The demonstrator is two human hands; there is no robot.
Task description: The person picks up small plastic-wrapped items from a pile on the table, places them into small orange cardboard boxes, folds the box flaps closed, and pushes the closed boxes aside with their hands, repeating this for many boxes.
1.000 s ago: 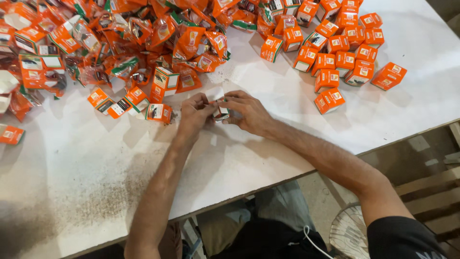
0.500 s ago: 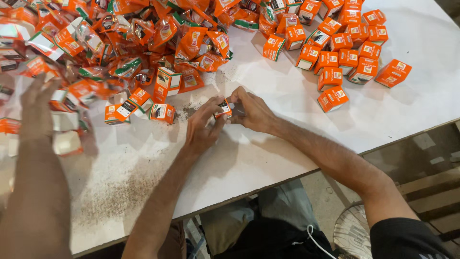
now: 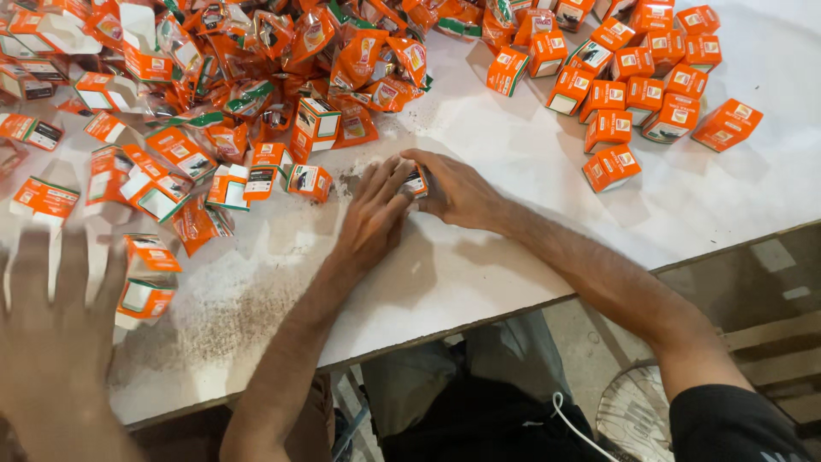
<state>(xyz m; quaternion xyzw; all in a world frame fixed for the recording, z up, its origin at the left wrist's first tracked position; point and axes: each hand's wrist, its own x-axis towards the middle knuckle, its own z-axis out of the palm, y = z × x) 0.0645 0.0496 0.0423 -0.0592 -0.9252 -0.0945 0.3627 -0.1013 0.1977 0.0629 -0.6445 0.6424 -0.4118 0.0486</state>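
Observation:
Between my two hands on the white table [image 3: 513,257] sits a small orange and white box [image 3: 417,181]. My left hand [image 3: 376,214] lies low over the table with its fingertips against the box's left side. My right hand [image 3: 457,192] cups the box from the right, so most of it is hidden. Just left of my hands lie loose orange boxes [image 3: 310,181]. Dark dust and grit [image 3: 231,316] speckle the table near my left forearm.
A big heap of crumpled orange packets and open boxes [image 3: 256,77] fills the far left. Closed orange boxes [image 3: 633,77] stand grouped at the far right. Another person's blurred hand [image 3: 56,334] is at the lower left. The table's front edge [image 3: 547,299] runs diagonally.
My hands have pressed the small box down against the table. The other person's hand has drawn back from the pile to the lower left.

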